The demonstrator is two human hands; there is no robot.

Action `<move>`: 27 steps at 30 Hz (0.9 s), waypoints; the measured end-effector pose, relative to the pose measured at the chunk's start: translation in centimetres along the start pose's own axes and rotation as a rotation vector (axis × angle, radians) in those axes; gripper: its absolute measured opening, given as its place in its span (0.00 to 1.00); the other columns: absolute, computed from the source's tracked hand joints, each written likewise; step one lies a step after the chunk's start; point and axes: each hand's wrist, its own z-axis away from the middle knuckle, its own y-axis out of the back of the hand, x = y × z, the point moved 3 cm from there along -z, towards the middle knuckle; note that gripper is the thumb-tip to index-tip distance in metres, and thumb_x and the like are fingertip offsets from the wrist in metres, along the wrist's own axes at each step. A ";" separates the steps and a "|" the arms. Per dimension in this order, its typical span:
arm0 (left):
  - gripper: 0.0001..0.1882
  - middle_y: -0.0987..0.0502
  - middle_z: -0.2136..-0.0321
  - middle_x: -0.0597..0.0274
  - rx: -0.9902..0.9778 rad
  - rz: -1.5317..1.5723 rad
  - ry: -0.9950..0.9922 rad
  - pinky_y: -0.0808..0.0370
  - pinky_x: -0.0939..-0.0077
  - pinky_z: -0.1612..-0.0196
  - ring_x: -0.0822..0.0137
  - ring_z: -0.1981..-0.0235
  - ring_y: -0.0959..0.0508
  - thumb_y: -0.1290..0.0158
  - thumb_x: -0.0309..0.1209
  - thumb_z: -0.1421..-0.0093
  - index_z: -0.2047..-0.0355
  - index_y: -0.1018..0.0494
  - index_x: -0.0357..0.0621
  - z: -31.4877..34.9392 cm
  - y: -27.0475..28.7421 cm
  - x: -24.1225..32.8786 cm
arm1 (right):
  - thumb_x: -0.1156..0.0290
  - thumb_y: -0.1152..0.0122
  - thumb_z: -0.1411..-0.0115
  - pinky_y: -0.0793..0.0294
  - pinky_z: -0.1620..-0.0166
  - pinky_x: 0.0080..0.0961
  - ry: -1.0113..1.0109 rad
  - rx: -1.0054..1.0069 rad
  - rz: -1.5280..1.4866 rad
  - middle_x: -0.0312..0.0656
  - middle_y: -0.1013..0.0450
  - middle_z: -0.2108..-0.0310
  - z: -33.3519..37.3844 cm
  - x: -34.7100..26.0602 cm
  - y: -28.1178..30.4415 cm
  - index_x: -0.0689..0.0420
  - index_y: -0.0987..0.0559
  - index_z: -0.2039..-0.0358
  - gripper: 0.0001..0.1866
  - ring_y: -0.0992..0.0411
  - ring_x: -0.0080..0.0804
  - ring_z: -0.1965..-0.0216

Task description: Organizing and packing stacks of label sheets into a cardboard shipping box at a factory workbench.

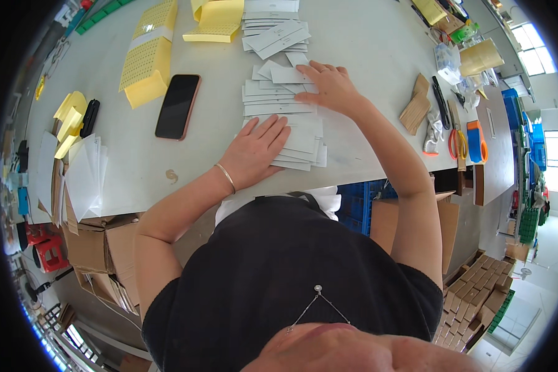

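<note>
A long overlapping row of white cards (278,90), printed with small lines, runs away from me along the middle of the table. My left hand (254,150) lies flat on the nearest cards (302,137), fingers stretched out and slightly apart. Further up the row, my right hand (332,87) rests at the right edge, thumb and fingers spread. Its fingertips touch a loose, slightly skewed card (287,75). More cards (278,38) lie fanned at the far end of the row.
Left of the cards lie a black-screened phone (178,106) and yellow printed sheets (147,56). White sheets (87,177) stand at the left edge. To the right are folded brown cardboard (415,106), orange-handled scissors (457,144) and a blue tape roll (475,142). Cardboard boxes (96,248) sit below.
</note>
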 end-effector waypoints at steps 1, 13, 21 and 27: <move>0.41 0.37 0.39 0.52 -0.004 0.006 -0.002 0.41 0.56 0.37 0.53 0.38 0.38 0.36 0.44 0.52 0.42 0.38 0.39 0.0 0.1 0.0 | 0.42 0.38 0.49 0.45 0.39 0.48 -0.025 -0.015 -0.025 0.52 0.35 0.41 -0.4 0.7 -0.1 0.49 0.32 0.40 0.40 0.38 0.52 0.39; 0.37 0.34 0.43 0.54 -0.019 0.013 -0.068 0.38 0.59 0.40 0.54 0.42 0.35 0.34 0.39 0.55 0.45 0.35 0.44 -0.3 0.5 0.4 | 0.44 0.37 0.47 0.49 0.36 0.51 0.118 0.116 0.028 0.42 0.43 0.34 0.1 -0.3 -1.1 0.41 0.26 0.44 0.31 0.48 0.47 0.34; 0.38 0.35 0.43 0.52 -0.046 -0.020 -0.064 0.38 0.59 0.41 0.53 0.42 0.35 0.34 0.37 0.55 0.43 0.36 0.46 -0.1 0.2 0.7 | 0.61 0.38 0.44 0.38 0.41 0.35 0.437 0.331 0.260 0.28 0.26 0.57 -0.2 -1.2 -1.6 0.46 0.20 0.64 0.09 0.32 0.29 0.49; 0.43 0.36 0.45 0.49 0.042 -0.062 0.032 0.39 0.56 0.41 0.50 0.43 0.35 0.35 0.44 0.54 0.40 0.38 0.45 -0.7 0.5 0.4 | 0.67 0.38 0.47 0.30 0.51 0.29 0.475 0.642 0.163 0.29 0.26 0.65 0.3 -1.8 -0.5 0.49 0.22 0.69 0.05 0.27 0.28 0.63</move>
